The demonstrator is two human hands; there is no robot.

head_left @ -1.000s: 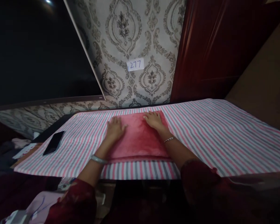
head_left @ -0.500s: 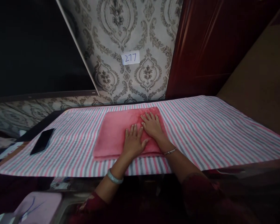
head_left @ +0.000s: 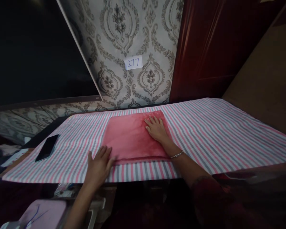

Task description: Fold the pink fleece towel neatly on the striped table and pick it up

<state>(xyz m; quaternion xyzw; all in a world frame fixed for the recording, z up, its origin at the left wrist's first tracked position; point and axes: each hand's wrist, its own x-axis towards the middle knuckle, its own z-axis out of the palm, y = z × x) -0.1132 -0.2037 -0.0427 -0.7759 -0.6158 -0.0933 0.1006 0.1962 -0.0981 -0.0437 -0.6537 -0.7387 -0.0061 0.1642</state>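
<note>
A folded pink plush cloth (head_left: 128, 136) lies flat on a striped tablecloth (head_left: 205, 133) in the head view. My right hand (head_left: 156, 128) rests on the cloth's upper right part, fingers spread, palm down. Over the cloth's lower left corner is my left hand (head_left: 98, 165), its fingers apart with nothing in them. Whether its fingertips press on the cloth or just hover at its edge, I cannot tell. The nap looks darker and ruffled around my right hand.
A black phone (head_left: 47, 148) lies on the tablecloth at the left. Behind stand a large dark screen (head_left: 38, 57), a patterned wall with a paper card (head_left: 133, 62) reading 277, and a dark red wooden panel (head_left: 205, 47). A pink stool seat (head_left: 45, 213) is below left.
My left hand has moved from the middle of the pink cloth leftward to its lower left corner. My right hand stays in place on the cloth. The view has shifted slightly.
</note>
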